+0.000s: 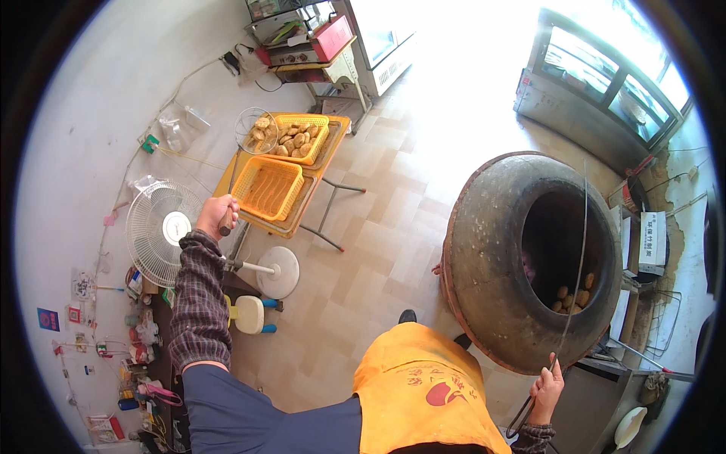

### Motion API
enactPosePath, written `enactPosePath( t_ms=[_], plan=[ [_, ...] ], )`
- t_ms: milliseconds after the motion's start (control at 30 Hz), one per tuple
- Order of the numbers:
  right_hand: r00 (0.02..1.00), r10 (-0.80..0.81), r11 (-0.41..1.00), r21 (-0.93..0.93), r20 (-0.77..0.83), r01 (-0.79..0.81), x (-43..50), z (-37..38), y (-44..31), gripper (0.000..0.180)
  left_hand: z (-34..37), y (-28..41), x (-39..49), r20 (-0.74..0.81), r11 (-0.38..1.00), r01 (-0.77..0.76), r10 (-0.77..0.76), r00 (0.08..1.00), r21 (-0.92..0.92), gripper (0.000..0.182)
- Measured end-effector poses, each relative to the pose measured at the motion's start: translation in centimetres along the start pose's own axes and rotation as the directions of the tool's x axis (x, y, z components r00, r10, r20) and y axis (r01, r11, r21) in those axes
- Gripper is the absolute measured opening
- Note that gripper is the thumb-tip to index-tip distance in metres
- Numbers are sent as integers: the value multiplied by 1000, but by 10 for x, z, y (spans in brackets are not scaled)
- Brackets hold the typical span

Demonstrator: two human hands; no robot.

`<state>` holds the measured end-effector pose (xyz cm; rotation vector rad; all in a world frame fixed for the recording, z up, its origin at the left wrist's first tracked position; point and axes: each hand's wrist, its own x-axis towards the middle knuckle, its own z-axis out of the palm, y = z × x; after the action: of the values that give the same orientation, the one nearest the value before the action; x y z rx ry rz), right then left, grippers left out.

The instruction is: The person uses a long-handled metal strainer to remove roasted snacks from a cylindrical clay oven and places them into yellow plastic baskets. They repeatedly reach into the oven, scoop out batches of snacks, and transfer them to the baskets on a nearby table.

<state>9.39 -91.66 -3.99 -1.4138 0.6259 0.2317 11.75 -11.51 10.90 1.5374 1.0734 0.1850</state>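
Observation:
My left hand [218,215] grips the wooden handle of a wire skimmer [256,131]. The skimmer's round mesh bowl, with round baked breads in or behind it, is at the far yellow plastic basket [319,148] of breads [295,141]. Nearer, a second yellow plastic basket [267,188] shows a bare ribbed bottom. On the right, my right hand [547,390] is closed on a long thin metal rod [579,261] with a looped end. The rod crosses the round mouth of a large clay oven [488,249], where several breads [577,299] show low inside.
The baskets stand on a yellow folding table [295,228]. A standing fan [164,232] and a small stool [248,315] are at the left, near a cluttered shelf. Boxes [652,243] stand beyond the oven, a counter [590,403] at lower right, a glass-fronted cabinet [595,79] at upper right.

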Motion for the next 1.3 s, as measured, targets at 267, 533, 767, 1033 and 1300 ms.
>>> enactPosePath(
  t_ms=[267,533,767,1033,1300],
  plan=[
    [998,25,1000,16,-60,-24,-1,24,9,49,10,-53,49,-91,978,-59,79,993,199,17],
    [997,24,1000,-18,-76,-26,-4,31,10,49,40,-94,55,-150,926,-178,238,960,333,15],
    [999,9,1000,-3,-47,-9,0,28,19,47,65,-114,46,-191,805,-133,292,937,578,44],
    [997,33,999,-17,-65,-35,-1,30,15,46,91,-119,25,-182,743,-173,370,911,646,36],
    [998,35,999,-5,-58,-36,1,28,20,45,93,-147,17,-211,830,-188,341,916,525,42]
  ],
)
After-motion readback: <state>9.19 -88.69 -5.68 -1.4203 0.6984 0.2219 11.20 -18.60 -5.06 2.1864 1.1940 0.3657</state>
